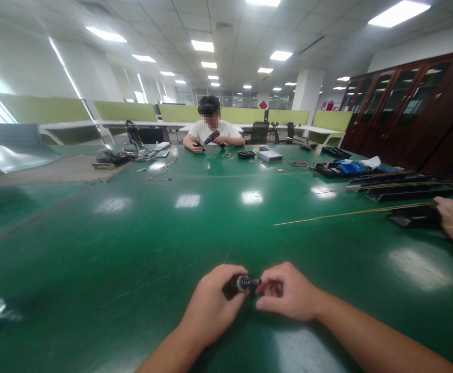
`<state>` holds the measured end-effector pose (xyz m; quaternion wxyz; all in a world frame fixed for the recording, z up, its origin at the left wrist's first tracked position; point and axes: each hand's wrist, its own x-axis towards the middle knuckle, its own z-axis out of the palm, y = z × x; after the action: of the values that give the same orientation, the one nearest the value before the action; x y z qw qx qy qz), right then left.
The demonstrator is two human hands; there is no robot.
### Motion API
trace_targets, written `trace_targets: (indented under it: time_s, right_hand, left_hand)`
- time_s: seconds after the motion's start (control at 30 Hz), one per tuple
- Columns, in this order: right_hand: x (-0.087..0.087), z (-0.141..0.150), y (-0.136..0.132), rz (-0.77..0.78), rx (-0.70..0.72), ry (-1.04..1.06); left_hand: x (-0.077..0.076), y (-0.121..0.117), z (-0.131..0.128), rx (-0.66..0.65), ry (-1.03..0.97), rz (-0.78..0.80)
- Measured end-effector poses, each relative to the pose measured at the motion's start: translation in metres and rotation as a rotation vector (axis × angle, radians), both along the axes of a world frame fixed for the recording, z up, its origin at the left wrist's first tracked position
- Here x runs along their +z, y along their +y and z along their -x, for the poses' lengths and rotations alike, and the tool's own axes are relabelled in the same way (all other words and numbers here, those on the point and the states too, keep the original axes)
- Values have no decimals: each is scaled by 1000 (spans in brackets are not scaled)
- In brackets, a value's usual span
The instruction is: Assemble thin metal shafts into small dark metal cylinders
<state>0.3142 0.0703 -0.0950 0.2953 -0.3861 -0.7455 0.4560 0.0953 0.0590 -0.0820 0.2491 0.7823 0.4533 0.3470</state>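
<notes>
Dark tool (240, 284), axis crosswise, tip (257, 282) pointing right

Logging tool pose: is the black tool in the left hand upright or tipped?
Tipped: the black tool is sideways in the left hand, its metal tip pointing toward the right hand.

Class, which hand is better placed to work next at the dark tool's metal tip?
Likely the right hand: its fingertips are beside the metal tip, while the left hand grips the dark tool.
</notes>
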Motion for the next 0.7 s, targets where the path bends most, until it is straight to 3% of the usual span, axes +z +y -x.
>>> trace_targets:
  time_s: [0.43, 0.7]
  right_hand:
    - [1, 0, 0, -16, -10, 4]
    - [1, 2, 2, -50, -150, 79]
  left_hand:
    - [6, 1, 3, -12, 5, -62]
    - [6, 1, 3, -70, 33, -58]
